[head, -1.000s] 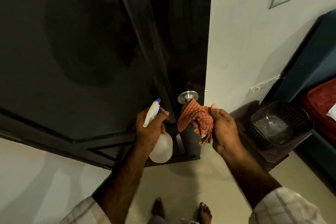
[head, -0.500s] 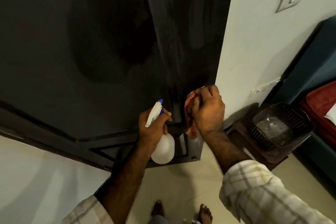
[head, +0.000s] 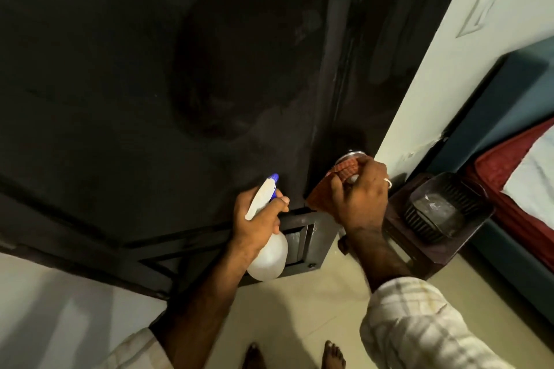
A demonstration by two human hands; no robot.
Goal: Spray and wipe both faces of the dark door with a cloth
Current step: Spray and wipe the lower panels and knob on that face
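The dark door (head: 126,75) fills the upper left of the head view, with a darker damp patch near its middle. My left hand (head: 257,219) grips a white spray bottle (head: 267,257) with a blue nozzle, held close to the door's lower panel. My right hand (head: 361,198) holds an orange checked cloth (head: 341,172) wrapped over the silver door knob (head: 350,155) at the door's right edge. The cloth and my fingers hide most of the knob.
A pale wall (head: 449,54) with a switch plate (head: 476,16) stands right of the door. A dark basket (head: 440,213) sits on a small brown stool (head: 419,252) beside a bed with red bedding (head: 515,171). My bare feet (head: 293,353) stand on light floor tiles.
My right hand brought the cloth up from beside the door onto the knob and closed round it. The camera moved nearer the door. My left hand kept the bottle still.
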